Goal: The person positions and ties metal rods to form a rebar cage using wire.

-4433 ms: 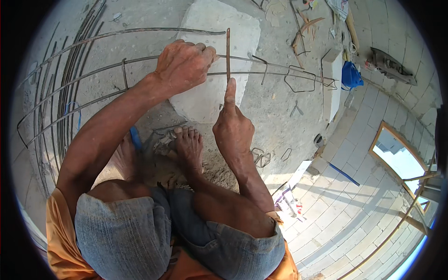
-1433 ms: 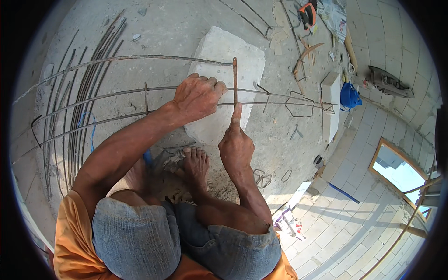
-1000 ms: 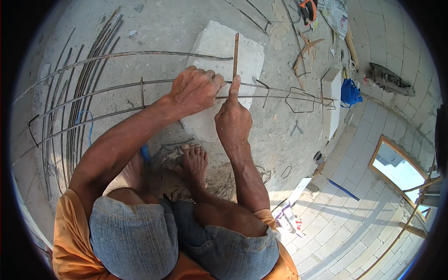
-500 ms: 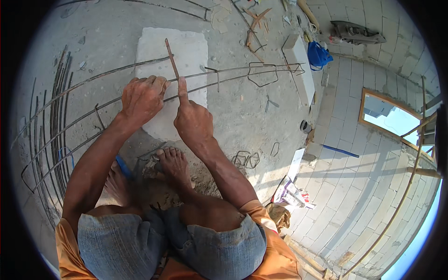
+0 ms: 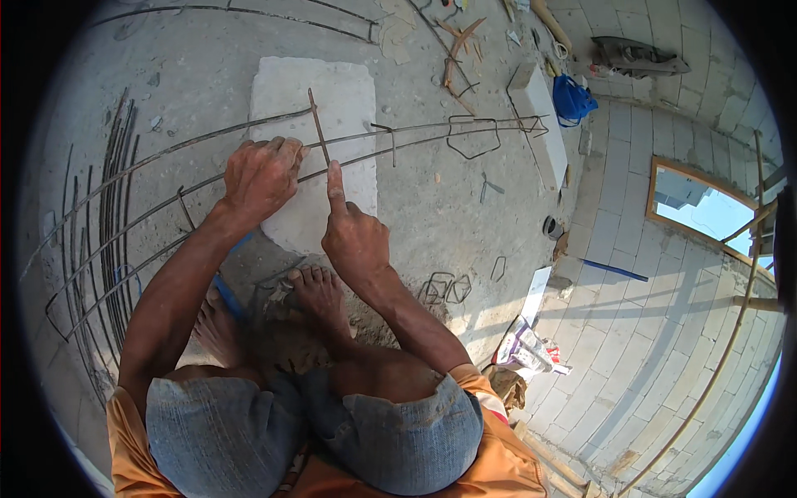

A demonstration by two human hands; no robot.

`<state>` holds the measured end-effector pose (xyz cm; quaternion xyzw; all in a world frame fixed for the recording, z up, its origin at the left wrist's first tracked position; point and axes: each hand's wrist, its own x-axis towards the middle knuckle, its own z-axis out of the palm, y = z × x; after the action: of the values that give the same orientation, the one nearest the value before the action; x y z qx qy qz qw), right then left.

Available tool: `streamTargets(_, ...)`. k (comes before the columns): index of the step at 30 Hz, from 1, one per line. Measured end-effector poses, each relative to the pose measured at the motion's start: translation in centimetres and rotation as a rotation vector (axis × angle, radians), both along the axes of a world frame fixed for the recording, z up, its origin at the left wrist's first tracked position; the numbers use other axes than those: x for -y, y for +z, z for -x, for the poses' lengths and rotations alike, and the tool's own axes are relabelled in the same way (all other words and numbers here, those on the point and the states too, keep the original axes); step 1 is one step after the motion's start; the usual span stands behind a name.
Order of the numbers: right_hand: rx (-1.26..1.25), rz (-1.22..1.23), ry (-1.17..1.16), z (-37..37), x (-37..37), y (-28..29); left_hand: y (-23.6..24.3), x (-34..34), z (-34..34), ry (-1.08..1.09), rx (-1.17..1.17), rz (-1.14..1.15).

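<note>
My left hand [image 5: 264,174] grips the long steel rebar frame [image 5: 415,127], which lies across a pale concrete slab [image 5: 349,91]. My right hand [image 5: 355,241] is closed on the lower end of a rusty flat bar [image 5: 318,120], index finger stretched along it; what the curled fingers wrap is hidden. The bar crosses the rebar upright in the picture, slightly tilted. Its top meets a separate-looking long rod [image 5: 207,135]. A short crosspiece [image 5: 184,203] sits on the frame left of my hands.
Loose rods [image 5: 116,166] lie at the left, bent stirrups [image 5: 457,288] near my bare feet [image 5: 320,303]. A white block [image 5: 540,116], blue bag [image 5: 573,100] and wood scraps [image 5: 457,58] are at upper right. A block wall [image 5: 614,349] with a wood-framed opening stands right.
The view has turned, so hands, slab and rebar now appear further left, with the rusty bar more tilted in the picture. Both hands keep much the same grip.
</note>
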<state>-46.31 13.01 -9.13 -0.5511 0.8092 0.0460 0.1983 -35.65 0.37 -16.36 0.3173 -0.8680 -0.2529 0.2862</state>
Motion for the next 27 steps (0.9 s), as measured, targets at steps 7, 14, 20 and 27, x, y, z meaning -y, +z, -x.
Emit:
streamTargets(7,-0.025,0.179,0.054,1.2,2.9,-1.5,-0.1,-0.2,0.5,-0.016,-0.028,-0.001)
streamTargets(14,-0.074,0.157,0.044,1.5,5.1,-1.2,0.5,0.1,1.0,-0.017,-0.059,-0.013)
streamTargets(20,-0.031,0.168,0.045,1.1,1.1,-1.7,0.1,0.2,0.8,-0.005,-0.009,-0.015)
streamTargets(27,-0.064,0.117,0.037,0.7,0.8,-1.8,-0.3,-0.4,0.5,-0.003,-0.021,-0.024)
